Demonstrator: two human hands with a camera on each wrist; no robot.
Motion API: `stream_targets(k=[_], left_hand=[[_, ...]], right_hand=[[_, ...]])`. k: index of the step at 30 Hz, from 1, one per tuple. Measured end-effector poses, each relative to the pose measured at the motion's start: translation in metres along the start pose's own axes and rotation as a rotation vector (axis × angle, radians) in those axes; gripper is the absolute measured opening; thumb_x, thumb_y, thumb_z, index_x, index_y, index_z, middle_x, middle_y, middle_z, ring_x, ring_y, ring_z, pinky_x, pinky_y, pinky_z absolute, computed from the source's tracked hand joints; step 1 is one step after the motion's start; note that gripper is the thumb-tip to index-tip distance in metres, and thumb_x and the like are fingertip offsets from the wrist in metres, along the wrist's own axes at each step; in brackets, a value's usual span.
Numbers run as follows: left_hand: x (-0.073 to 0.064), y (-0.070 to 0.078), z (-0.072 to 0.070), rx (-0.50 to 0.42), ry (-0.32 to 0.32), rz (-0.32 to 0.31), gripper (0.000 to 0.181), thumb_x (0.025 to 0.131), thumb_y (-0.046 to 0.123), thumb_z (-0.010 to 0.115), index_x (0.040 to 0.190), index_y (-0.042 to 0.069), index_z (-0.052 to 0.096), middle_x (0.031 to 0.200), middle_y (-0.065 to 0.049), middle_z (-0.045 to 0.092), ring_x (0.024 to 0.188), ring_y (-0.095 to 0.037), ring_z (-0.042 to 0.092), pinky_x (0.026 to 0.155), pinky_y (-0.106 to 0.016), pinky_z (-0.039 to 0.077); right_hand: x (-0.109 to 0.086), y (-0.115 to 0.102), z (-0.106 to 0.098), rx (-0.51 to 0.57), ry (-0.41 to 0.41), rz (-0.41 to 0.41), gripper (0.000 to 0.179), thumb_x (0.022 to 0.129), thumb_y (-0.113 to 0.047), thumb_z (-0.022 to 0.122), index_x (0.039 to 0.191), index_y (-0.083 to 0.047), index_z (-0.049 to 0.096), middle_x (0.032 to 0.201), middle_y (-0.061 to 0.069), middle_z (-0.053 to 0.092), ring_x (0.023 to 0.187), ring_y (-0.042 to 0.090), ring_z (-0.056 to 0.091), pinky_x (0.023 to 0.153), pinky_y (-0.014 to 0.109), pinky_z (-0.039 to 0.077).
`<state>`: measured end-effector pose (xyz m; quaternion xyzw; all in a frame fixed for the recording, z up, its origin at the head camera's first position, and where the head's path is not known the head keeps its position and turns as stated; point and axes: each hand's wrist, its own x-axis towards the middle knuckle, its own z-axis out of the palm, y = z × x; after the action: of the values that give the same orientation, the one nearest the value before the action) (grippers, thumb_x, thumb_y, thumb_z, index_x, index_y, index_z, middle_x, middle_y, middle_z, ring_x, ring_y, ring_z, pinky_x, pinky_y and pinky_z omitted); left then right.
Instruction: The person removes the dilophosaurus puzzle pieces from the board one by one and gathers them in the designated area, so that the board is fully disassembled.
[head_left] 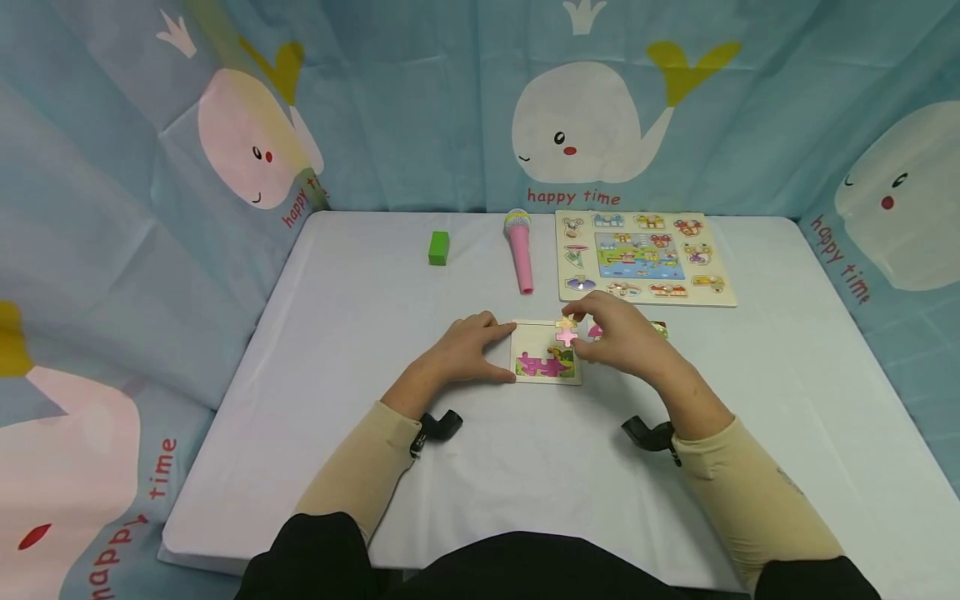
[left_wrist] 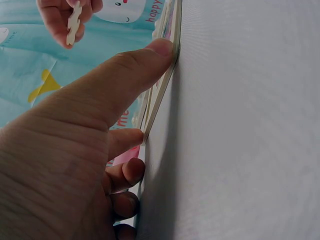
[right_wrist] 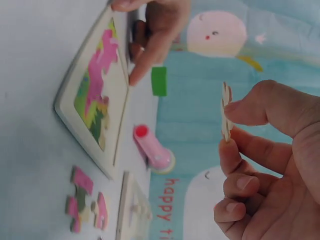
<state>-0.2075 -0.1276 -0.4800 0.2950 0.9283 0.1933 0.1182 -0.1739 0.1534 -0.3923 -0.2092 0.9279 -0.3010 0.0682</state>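
A small wooden jigsaw tray (head_left: 532, 337) lies on the table, pink and green picture pieces (head_left: 534, 365) filling its lower part. My left hand (head_left: 468, 348) rests at the tray's left side, thumb and index finger spread to its two corners. Above the tray's upper right, my right hand (head_left: 622, 333) pinches a pink-and-yellow jigsaw piece (head_left: 566, 335) between thumb and fingers. The right wrist view shows this piece edge-on, raised off the tray. Loose jigsaw pieces (right_wrist: 80, 195) lie beside the tray, partly hidden under the right hand in the head view.
Behind the tray lie a pink toy microphone (head_left: 521, 254) and a green block (head_left: 438, 248). A larger wooden picture puzzle board (head_left: 645, 287) is at the back right. A blue whale-print curtain (head_left: 420, 108) hangs round the white table (head_left: 337, 333).
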Motion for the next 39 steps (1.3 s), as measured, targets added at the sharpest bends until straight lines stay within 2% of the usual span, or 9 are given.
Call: stream_targets(k=[4, 9, 13, 17, 24, 31, 35, 39], left_hand=[[0.0, -0.001, 0.001, -0.005, 0.003, 0.0, 0.093, 0.078, 0.061, 0.082, 0.156, 0.022, 0.048, 0.112, 0.003, 0.048, 0.099, -0.013, 0.045, 0.088, -0.033, 0.037], [0.0, -0.001, 0.001, -0.013, 0.005, -0.002, 0.094, 0.078, 0.062, 0.082, 0.156, 0.022, 0.047, 0.112, 0.004, 0.049, 0.1, -0.013, 0.045, 0.088, -0.033, 0.038], [0.0, -0.001, 0.001, -0.008, 0.004, -0.006, 0.094, 0.078, 0.062, 0.082, 0.156, 0.022, 0.047, 0.113, 0.004, 0.049, 0.1, -0.014, 0.045, 0.088, -0.033, 0.038], [0.0, -0.001, 0.001, -0.005, 0.002, -0.011, 0.095, 0.078, 0.062, 0.082, 0.156, 0.022, 0.047, 0.113, 0.004, 0.049, 0.1, -0.014, 0.045, 0.088, -0.033, 0.038], [0.0, -0.002, 0.002, -0.001, 0.006, -0.006, 0.095, 0.078, 0.063, 0.082, 0.156, 0.022, 0.047, 0.113, 0.004, 0.048, 0.101, -0.014, 0.045, 0.089, -0.033, 0.038], [-0.001, -0.002, 0.002, 0.003, 0.005, -0.002, 0.095, 0.078, 0.063, 0.081, 0.156, 0.022, 0.047, 0.114, 0.003, 0.049, 0.1, -0.014, 0.045, 0.088, -0.033, 0.038], [-0.001, -0.002, 0.001, 0.005, 0.003, 0.001, 0.095, 0.078, 0.063, 0.081, 0.156, 0.021, 0.047, 0.114, 0.002, 0.049, 0.1, -0.014, 0.045, 0.088, -0.034, 0.038], [0.0, -0.002, 0.002, 0.0, 0.001, -0.001, 0.095, 0.078, 0.063, 0.081, 0.156, 0.022, 0.047, 0.114, 0.003, 0.05, 0.101, -0.014, 0.045, 0.089, -0.034, 0.038]], right_hand=[[-0.006, 0.005, -0.009, 0.017, 0.013, -0.005, 0.047, 0.084, -0.007, 0.077, 0.13, -0.002, 0.067, 0.115, 0.011, 0.063, 0.107, 0.033, 0.057, 0.089, 0.048, 0.047], [-0.015, 0.013, -0.019, 0.028, 0.024, 0.008, 0.049, 0.081, -0.006, 0.078, 0.129, -0.004, 0.067, 0.114, 0.008, 0.061, 0.098, 0.032, 0.052, 0.082, 0.046, 0.045], [-0.022, 0.02, -0.026, 0.019, 0.03, 0.029, 0.048, 0.083, -0.006, 0.077, 0.13, -0.004, 0.066, 0.116, 0.009, 0.062, 0.097, 0.032, 0.051, 0.081, 0.046, 0.044], [-0.029, 0.029, -0.031, 0.002, 0.048, 0.014, 0.045, 0.085, -0.004, 0.074, 0.13, -0.004, 0.066, 0.114, 0.01, 0.062, 0.091, 0.029, 0.048, 0.078, 0.045, 0.042], [-0.04, 0.046, -0.031, 0.003, 0.055, 0.014, 0.041, 0.088, -0.002, 0.072, 0.129, -0.003, 0.066, 0.111, 0.011, 0.062, 0.088, 0.029, 0.046, 0.077, 0.043, 0.039], [-0.049, 0.061, -0.027, -0.011, 0.018, 0.035, 0.04, 0.091, -0.003, 0.071, 0.13, -0.001, 0.066, 0.112, 0.012, 0.063, 0.085, 0.031, 0.046, 0.072, 0.04, 0.038], [-0.051, 0.069, -0.024, 0.002, -0.007, 0.062, 0.04, 0.091, -0.004, 0.072, 0.13, 0.001, 0.065, 0.114, 0.014, 0.063, 0.089, 0.03, 0.048, 0.075, 0.041, 0.04], [-0.05, 0.077, -0.02, 0.015, -0.041, 0.085, 0.039, 0.092, -0.004, 0.071, 0.13, 0.002, 0.065, 0.116, 0.016, 0.064, 0.101, 0.033, 0.054, 0.088, 0.05, 0.046]])
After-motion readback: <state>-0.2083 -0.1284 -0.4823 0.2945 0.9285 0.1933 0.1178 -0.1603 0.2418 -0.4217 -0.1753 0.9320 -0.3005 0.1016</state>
